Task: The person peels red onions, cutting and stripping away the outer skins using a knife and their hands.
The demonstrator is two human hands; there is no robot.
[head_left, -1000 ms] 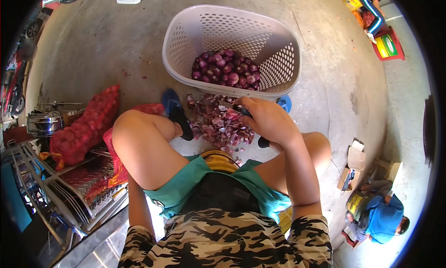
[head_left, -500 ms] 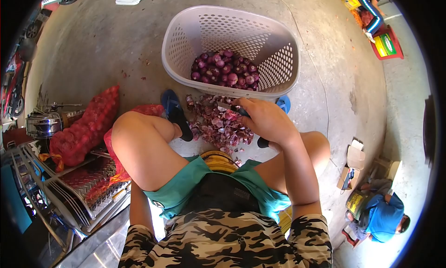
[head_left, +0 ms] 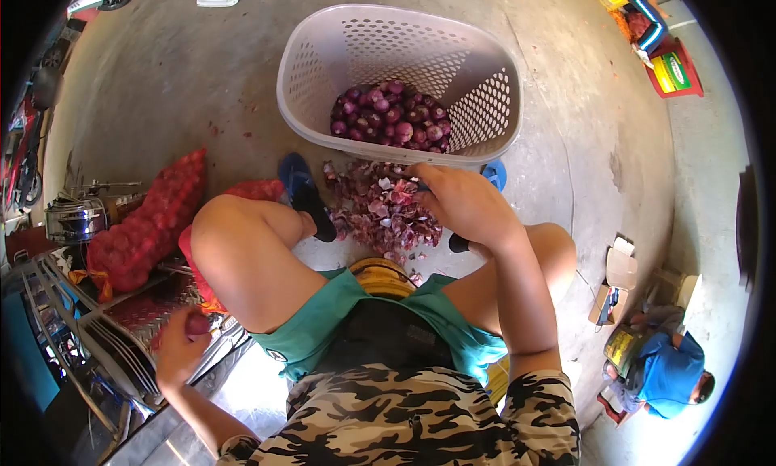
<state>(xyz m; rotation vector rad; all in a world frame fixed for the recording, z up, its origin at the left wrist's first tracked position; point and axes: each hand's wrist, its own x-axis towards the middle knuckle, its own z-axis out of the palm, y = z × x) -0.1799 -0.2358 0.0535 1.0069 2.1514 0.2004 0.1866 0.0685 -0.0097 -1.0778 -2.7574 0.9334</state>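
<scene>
At the lower left my left hand (head_left: pixel 181 349) is closed around a small red onion (head_left: pixel 196 324), beside the metal frame. My right hand (head_left: pixel 467 203) hangs over the pile of onion skins (head_left: pixel 384 211), its fingers wrapped round a knife (head_left: pixel 421 186). Only a bit of the dark handle shows now; the blade is hard to make out. Just beyond the skins stands a grey perforated basket (head_left: pixel 388 150). Several purple-red onions (head_left: pixel 392 118) lie in its bottom.
Red net sacks of onions (head_left: pixel 153 219) lean at the left, next to a metal rack (head_left: pixel 105 337). A person in blue (head_left: pixel 671 373) sits at the lower right, near an open cardboard box (head_left: pixel 614 280). Another person's leg (head_left: pixel 649 29) and a red tub (head_left: pixel 687 70) are upper right.
My left hand has come into view at the lower left with an onion in it. My right hand has turned slightly, and the knife blade no longer shows clearly.
</scene>
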